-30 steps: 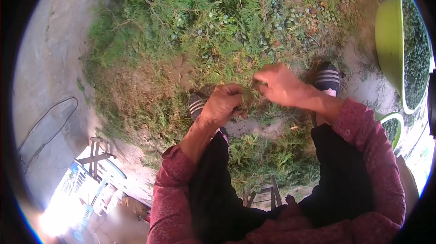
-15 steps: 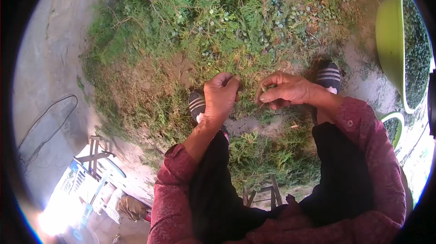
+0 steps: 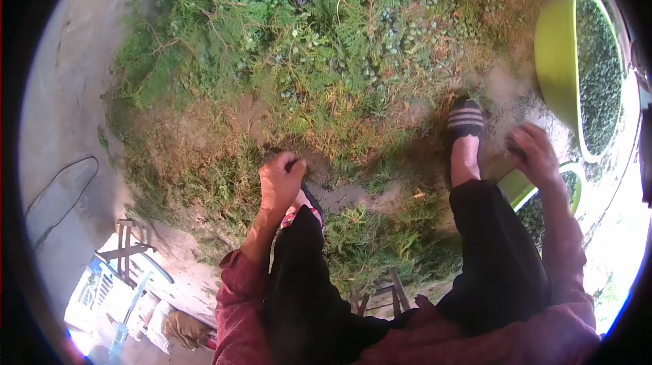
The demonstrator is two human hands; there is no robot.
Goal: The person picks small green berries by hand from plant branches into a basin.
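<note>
My left hand (image 3: 280, 180) is closed, thumb against the curled fingers, above the left foot; whatever it may hold is hidden. On the right, my right hand (image 3: 536, 153) hangs just above a smaller green basin (image 3: 516, 190), its fingers curled inward and somewhat blurred; I cannot make out what is in them. That basin contains small dark-green pieces and is partly covered by the right arm. In front of me lies a heap of cut evergreen branches (image 3: 272, 19) with small bluish-green cones among the leaves.
A large lime-green tub (image 3: 557, 59) full of small green cones stands at the right. My right slipper (image 3: 466, 117) is on the ground near the heap. A wooden stool (image 3: 125, 249), a cable (image 3: 64, 185) and a brown cloth (image 3: 183, 330) lie to the left.
My right hand has moved right, from over the clippings between my feet to above the smaller basin. My left hand has drawn down and left, still closed. The view has shifted right.
</note>
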